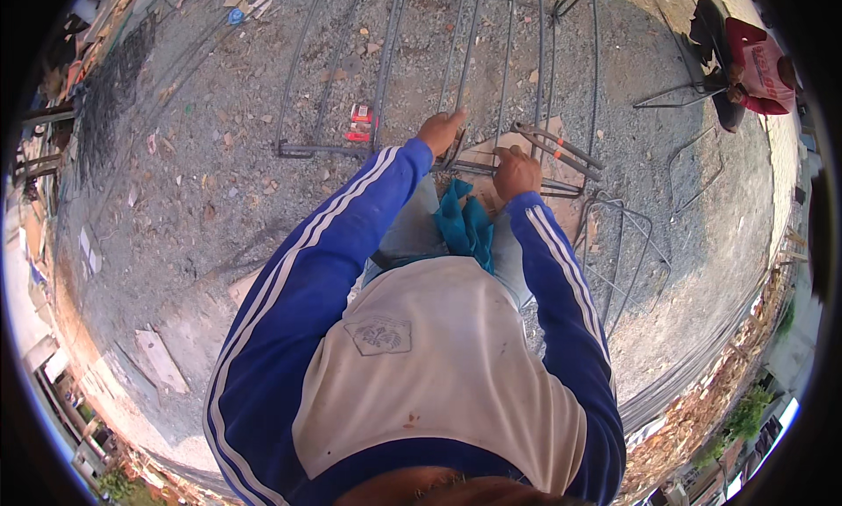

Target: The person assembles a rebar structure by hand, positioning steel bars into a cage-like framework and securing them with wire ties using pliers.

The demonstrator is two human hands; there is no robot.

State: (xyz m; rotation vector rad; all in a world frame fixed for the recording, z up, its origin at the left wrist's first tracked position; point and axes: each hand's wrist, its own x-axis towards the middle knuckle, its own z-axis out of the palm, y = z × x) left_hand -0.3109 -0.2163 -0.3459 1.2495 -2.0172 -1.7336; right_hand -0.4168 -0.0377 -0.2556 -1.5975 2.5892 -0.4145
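Observation:
My left hand [441, 133] is at the lower end of a steel rebar frame [388, 67], beside short dark bars. Its fingers are bent in, one digit points forward, and what they hold is hidden. Just to its right, my right hand [517, 171] rests over the crossing bar with fingers curled toward the left hand. Anything pinched there is too small to make out. Long-handled pincers [559, 145] with orange bands lie right of that hand, over a brown board [553, 127]. A teal cloth [463, 221] hangs between my knees, below both hands.
A red packet [359, 120] lies by the frame's left part. Bent rebar pieces [618, 206] are on the gravel to the right. At the far right is another person in a red top [761, 72]. A flat pale scrap [161, 360] lies at lower left.

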